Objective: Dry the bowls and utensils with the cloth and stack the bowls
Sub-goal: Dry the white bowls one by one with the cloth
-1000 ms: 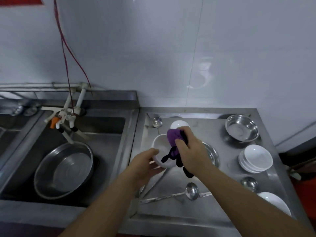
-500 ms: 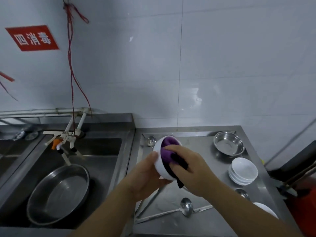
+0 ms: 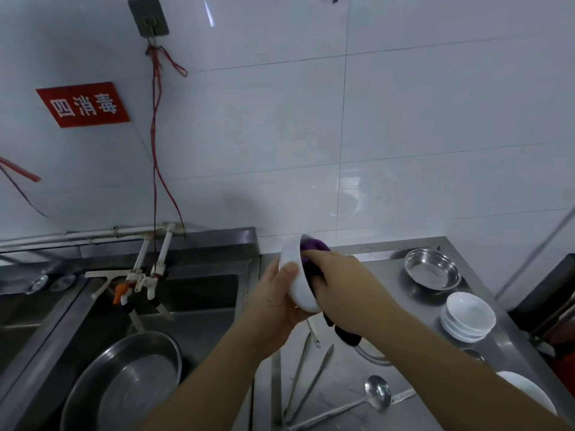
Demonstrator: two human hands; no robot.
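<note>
Red sign on the white tiled wall, white characters "四消毒"

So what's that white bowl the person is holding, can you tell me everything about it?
The white bowl is small, round and smooth, glossy like ceramic. It is held up above the steel counter, tipped on its side with its opening facing right. The left hand cups its outside, thumb on the rim. The right hand presses a purple cloth into its inside, with the dark end of the cloth hanging below. No chips or marks show.
</note>
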